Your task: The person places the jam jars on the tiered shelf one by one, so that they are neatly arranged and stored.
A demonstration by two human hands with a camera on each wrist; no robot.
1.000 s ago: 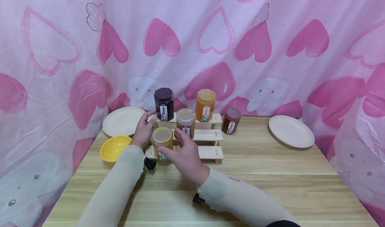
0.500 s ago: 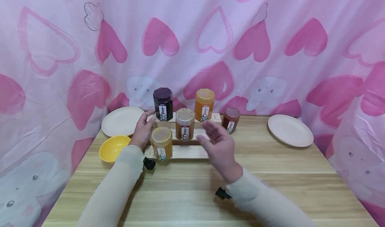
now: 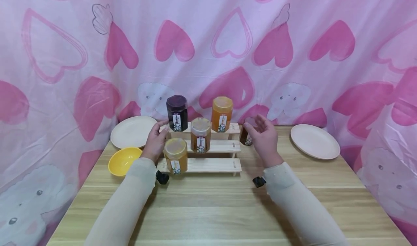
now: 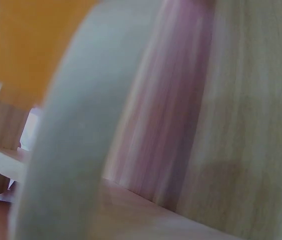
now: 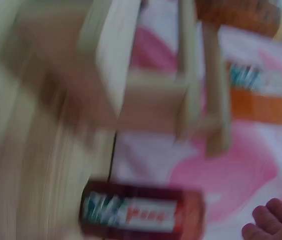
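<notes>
A three-step wooden display rack (image 3: 211,165) bears several octagonal jars. The dark purple jar (image 3: 177,113) and orange jar (image 3: 222,114) stand on its top step, an amber jar (image 3: 200,135) on the middle one, a yellow jar (image 3: 176,156) on the lowest. My left hand (image 3: 155,141) holds the rack's left end at the top step, finger and thumb at the board. My right hand (image 3: 265,139) is at the dark red jar (image 3: 245,137), which stands on the table right of the rack. In the right wrist view the fingers (image 5: 270,219) are apart from this jar, loosely bent.
On the left, a yellow bowl (image 3: 121,162) sits in front of a white plate (image 3: 130,132). Another white plate (image 3: 314,141) lies at the right. A pink heart-patterned curtain (image 3: 202,39) hangs behind the wooden table (image 3: 208,209).
My right hand has left the yellow jar on the lowest step and moved right and back to the dark red jar. The left hand stays at the rack's left end.
</notes>
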